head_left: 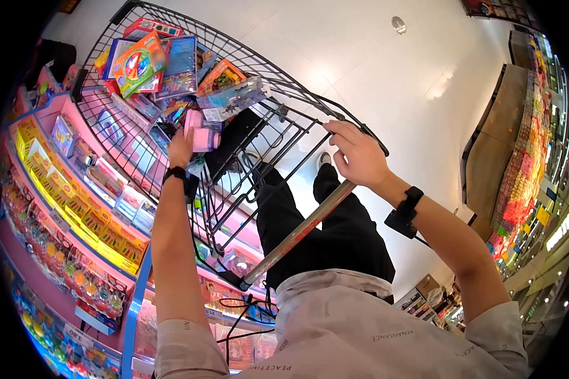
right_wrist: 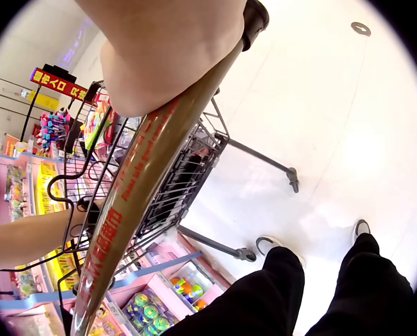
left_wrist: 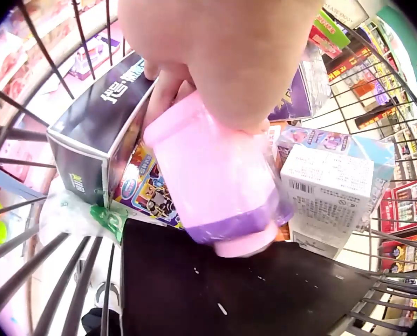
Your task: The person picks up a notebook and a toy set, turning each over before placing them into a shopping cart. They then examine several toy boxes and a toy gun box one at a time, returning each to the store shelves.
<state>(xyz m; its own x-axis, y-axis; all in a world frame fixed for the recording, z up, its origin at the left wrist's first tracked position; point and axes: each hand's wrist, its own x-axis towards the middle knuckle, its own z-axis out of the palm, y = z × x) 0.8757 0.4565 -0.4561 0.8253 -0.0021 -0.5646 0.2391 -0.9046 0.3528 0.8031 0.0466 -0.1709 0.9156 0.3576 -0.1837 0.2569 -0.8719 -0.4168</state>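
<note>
Left hand (left_wrist: 222, 56): fingers and thumb curled round the top of a pink plastic tub with a purple band and pale pink cap (left_wrist: 219, 185), held tilted, cap end down, inside the black wire shopping trolley (head_left: 246, 69). The tub hangs just above a flat black panel (left_wrist: 215, 287) at the near end of the basket; whether it touches the panel cannot be told.

Right hand (head_left: 358, 155): fingers wrapped over the trolley's metallic push handle with red lettering (right_wrist: 142, 189), near its far end; closed firmly round the bar.

Beside the tub, left: a dark box with white lettering (left_wrist: 100, 133), standing on edge, and a colourful printed pack (left_wrist: 149, 192) below it. Right: a white-and-blue carton with a barcode label (left_wrist: 331, 189). Further into the basket: a heap of bright boxed toys (head_left: 148, 63).

Surroundings: pink shop shelving stocked with small packaged goods (head_left: 76, 208) along the left; pale glossy floor (right_wrist: 335, 119); the person's black trousers (right_wrist: 313, 294) and shoes below the handle.

Risk, as judged: the grip takes only the tub's upper end, so the smooth, tilted body could slip and drop onto the panel. The trolley, steadied by one hand, could roll or swing if leaned on.
</note>
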